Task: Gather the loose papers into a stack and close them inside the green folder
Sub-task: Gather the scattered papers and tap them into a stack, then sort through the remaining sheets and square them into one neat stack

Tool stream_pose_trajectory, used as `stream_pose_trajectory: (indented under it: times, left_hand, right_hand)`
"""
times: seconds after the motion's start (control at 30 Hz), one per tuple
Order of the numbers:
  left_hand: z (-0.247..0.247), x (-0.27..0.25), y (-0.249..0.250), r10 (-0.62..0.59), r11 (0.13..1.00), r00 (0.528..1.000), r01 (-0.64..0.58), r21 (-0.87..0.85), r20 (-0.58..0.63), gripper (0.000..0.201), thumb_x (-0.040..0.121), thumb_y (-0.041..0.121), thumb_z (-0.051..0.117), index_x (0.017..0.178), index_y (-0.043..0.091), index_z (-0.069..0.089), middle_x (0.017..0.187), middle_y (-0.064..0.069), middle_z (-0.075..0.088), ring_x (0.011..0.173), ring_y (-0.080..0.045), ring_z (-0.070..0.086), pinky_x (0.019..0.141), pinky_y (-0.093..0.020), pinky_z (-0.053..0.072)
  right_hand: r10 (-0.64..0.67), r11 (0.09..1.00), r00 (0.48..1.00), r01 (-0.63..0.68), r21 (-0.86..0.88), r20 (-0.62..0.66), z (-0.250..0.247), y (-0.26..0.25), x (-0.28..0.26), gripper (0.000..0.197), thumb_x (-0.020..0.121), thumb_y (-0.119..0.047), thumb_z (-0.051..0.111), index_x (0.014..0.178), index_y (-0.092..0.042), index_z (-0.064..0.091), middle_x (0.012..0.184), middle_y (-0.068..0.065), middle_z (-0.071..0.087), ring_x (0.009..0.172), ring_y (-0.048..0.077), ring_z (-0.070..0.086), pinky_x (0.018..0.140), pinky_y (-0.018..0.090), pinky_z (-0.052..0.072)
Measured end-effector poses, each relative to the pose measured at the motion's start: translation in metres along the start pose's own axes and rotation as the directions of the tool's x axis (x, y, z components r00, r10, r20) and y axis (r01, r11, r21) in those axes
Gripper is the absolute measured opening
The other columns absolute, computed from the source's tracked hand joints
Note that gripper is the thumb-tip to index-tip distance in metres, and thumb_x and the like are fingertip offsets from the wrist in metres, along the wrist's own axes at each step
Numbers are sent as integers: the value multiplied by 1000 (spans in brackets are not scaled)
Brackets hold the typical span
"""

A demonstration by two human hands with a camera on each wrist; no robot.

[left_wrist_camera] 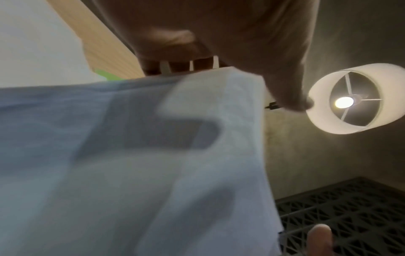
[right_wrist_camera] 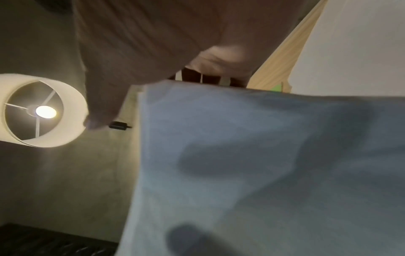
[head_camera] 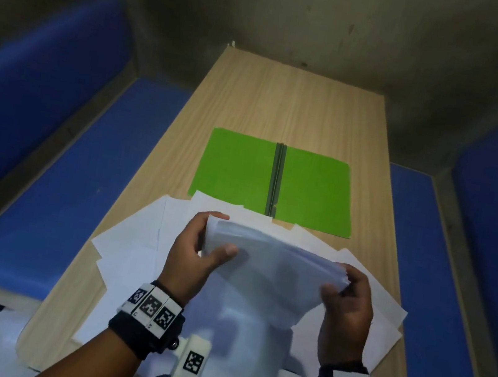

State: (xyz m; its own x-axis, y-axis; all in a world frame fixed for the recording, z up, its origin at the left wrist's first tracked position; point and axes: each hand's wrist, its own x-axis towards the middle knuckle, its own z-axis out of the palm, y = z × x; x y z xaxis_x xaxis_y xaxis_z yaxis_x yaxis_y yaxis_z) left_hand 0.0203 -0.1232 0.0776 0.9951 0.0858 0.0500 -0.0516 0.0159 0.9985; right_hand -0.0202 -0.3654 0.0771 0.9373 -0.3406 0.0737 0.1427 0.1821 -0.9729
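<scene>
1. Step in hand: gathering. A partial stack of white papers [head_camera: 271, 263] is held raised above the wooden table [head_camera: 302, 112]; more loose sheets [head_camera: 135, 235] lie fanned beneath it.
2. Left hand [head_camera: 194, 254]: grips the stack's left edge, thumb on top, fingers curled behind.
3. Right hand [head_camera: 348, 305]: pinches the right edge, thumb on the near face, fingers wrapped over the far edge.
4. Green folder [head_camera: 274, 182]: lies open and flat just beyond the sheets, nothing in it.
5. Next move, as judged: square the edges, collect the remaining sheets, then lay the stack on one folder leaf.
6. Pose: both wrists level, palms facing inward.
</scene>
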Motion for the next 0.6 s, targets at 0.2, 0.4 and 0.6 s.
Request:
stream_pose_trajectory:
  times: [0.2,0.4,0.6]
  left_hand:
    - [26,7,19,-35,993,972,59,98,-232,37,79,57,59,84,20,63,82,15,67,76,4,56,70,-13,39]
    - [19,2,8,-70,995,987,80,65,-145,40,76,56,59,97,22,63,91,13,67,86,3,59,75,-18,39]
    - [4,3,-27,-125,989,987,115,97,105,81,54,22,94,122,30,51,119,7,63,107,-3,62,89,-23,52]
  right_hand:
    - [-76,986,986,53,-158,-146,23,-2,8,46,75,-63,64,82,-18,61,81,3,61,79,22,56,74,39,46]
    - [-31,993,992,17,-118,-121,17,2,7,36,72,-44,65,89,-13,60,82,-7,60,76,12,55,71,34,44]
    - [130,952,987,-97,-291,96,-5,35,16,70,56,1,88,114,-22,56,110,4,67,101,16,64,84,34,55]
